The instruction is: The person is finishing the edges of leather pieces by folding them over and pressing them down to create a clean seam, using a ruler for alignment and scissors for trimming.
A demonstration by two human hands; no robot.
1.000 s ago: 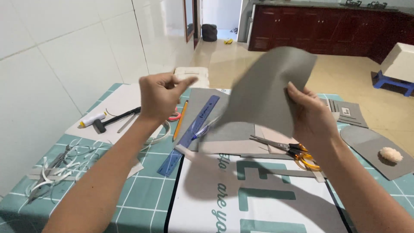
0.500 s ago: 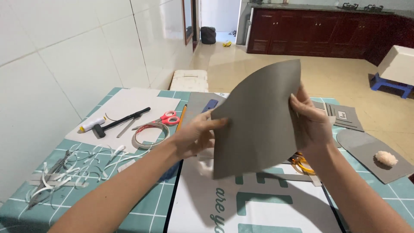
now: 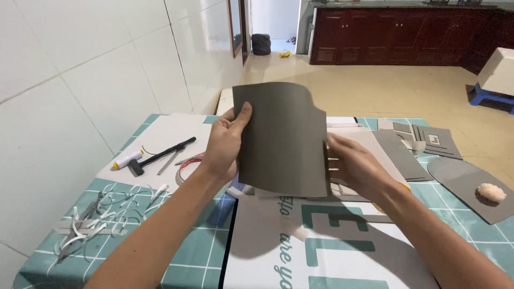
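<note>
Sheet swung upright, facing camera | grey sheet (image 3: 281,139) pinched between left hand (image 3: 225,142) and right hand (image 3: 350,163) grip

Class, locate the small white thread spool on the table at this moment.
In the head view, the white thread spool lies at the table's left, near the tiled wall, beside a black pen on a pale sheet.

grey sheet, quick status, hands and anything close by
Left hand and right hand grip the grey sheet by its side edges. Sheet upright above table. More grey pieces lie just behind.
</note>
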